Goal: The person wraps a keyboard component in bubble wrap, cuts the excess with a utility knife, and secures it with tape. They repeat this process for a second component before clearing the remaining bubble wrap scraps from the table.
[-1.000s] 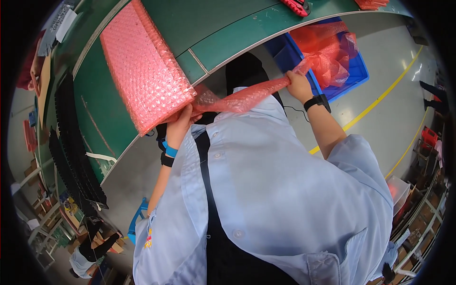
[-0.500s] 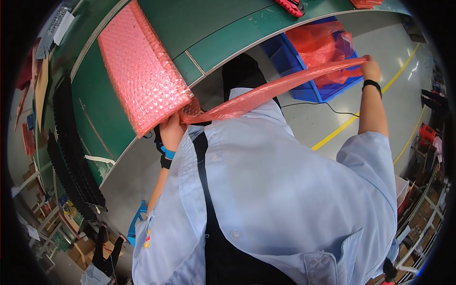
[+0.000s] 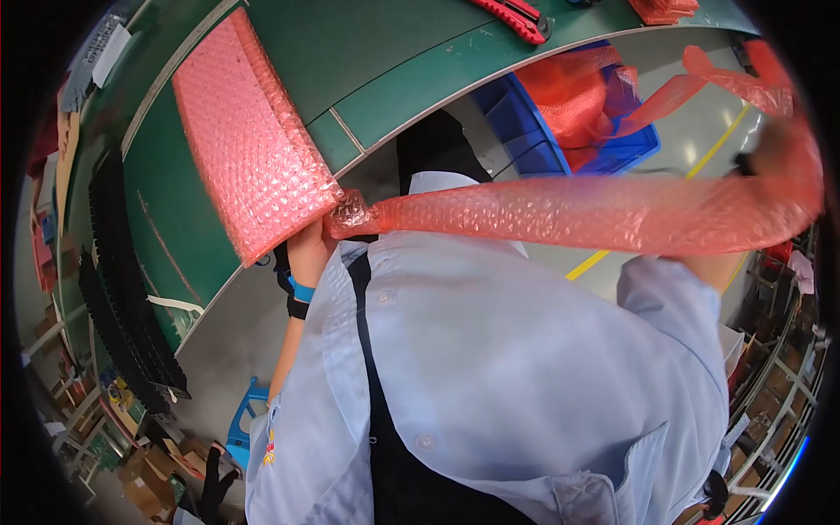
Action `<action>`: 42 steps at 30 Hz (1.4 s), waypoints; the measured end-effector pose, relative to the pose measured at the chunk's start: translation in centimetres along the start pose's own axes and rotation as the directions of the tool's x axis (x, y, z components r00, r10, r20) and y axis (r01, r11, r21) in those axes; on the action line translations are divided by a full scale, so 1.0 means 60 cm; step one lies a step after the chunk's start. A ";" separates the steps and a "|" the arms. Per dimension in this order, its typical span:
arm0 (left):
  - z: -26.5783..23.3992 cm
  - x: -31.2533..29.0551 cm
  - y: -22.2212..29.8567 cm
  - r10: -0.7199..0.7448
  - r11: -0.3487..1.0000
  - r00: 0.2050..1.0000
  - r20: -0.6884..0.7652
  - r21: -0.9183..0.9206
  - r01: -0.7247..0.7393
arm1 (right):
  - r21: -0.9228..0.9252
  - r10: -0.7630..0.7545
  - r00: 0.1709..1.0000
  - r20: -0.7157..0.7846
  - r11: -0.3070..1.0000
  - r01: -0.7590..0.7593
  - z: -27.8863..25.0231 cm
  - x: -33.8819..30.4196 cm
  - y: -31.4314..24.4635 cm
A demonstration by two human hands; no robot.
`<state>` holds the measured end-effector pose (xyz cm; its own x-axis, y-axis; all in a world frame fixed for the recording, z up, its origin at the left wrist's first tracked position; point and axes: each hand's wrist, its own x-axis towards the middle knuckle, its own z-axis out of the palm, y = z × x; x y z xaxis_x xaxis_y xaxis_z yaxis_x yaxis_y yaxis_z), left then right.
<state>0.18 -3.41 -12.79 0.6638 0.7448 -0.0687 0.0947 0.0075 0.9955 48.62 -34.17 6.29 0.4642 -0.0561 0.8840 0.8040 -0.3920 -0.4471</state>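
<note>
A flat package wrapped in pink bubble wrap (image 3: 249, 144) slants over the edge of the green workbench. My left hand (image 3: 308, 249) grips its near corner from below, the fingers mostly hidden behind it. From that corner a long pink bubble wrap strip (image 3: 525, 214) stretches across my body to the far right. There my right hand (image 3: 774, 153), smeared by motion and partly covered by the film, is closed on the strip. Beyond that hand the strip bends round and its loose end waves in the air.
Below the bench edge, a blue bin (image 3: 525, 131) holds crumpled pink wrap. A red utility knife (image 3: 516, 17) lies on the green workbench (image 3: 367, 52). Black slotted strips (image 3: 131, 271) lie along the bench's left side. A blue stool (image 3: 245, 420) stands on the floor.
My right hand has swung further right, pulling the strip wider and lower, with its end now loose in the air. The package and my left hand have hardly moved.
</note>
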 end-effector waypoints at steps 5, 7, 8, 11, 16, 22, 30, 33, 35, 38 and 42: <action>-0.029 0.003 -0.052 0.177 0.922 0.981 0.083 0.334 -0.195 | -0.237 0.640 0.063 0.766 0.372 -0.897 -0.004 -0.342 0.144; -0.026 0.005 -0.033 0.111 0.928 0.990 0.085 0.347 -0.133 | -0.506 0.498 -0.125 0.858 0.862 -0.035 -0.008 -0.355 0.139; -0.016 0.003 -0.012 -0.022 0.975 0.998 0.053 0.223 0.010 | -0.400 0.471 -0.212 0.856 0.864 0.306 -0.011 -0.360 0.140; -0.009 0.004 -0.006 -0.173 0.982 0.984 0.038 0.088 0.169 | -0.554 0.557 0.367 0.745 0.823 -0.126 -0.035 -0.394 0.185; -0.009 -0.001 -0.004 -0.265 0.962 0.964 0.040 0.078 0.261 | -0.920 0.830 -0.414 0.373 0.275 -0.279 -0.019 -0.479 0.126; -0.004 0.000 -0.008 -0.313 0.948 0.945 0.096 0.089 0.305 | -0.520 0.520 -0.698 0.492 -0.467 -0.715 0.034 -0.633 0.042; -0.013 -0.005 0.012 -0.224 0.974 0.975 -0.004 0.020 0.224 | 0.547 0.914 0.224 0.337 0.003 -0.837 0.063 -0.540 0.266; -0.023 -0.015 -0.017 -0.173 0.981 0.983 0.054 0.094 0.168 | 0.568 0.811 0.512 0.283 0.288 -0.771 0.015 -0.277 0.320; -0.017 -0.019 -0.009 -0.184 0.981 0.982 0.047 0.072 0.181 | 0.584 0.564 0.821 0.091 0.637 -0.503 0.026 -0.125 0.194; -0.003 -0.011 0.006 -0.189 0.982 0.976 0.112 0.047 0.184 | -0.087 0.031 0.989 0.145 0.996 -0.019 0.035 -0.163 0.033; 0.003 -0.007 0.001 -0.283 0.954 0.958 0.033 -0.096 0.285 | -0.592 0.689 -0.138 0.712 0.694 0.410 -0.041 -0.434 0.156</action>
<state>0.04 -3.84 -12.71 0.6341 0.6894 -0.3502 0.2088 0.2835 0.9360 43.13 -38.65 -20.55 0.7542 0.3913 -0.5273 0.5283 -0.8385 0.1335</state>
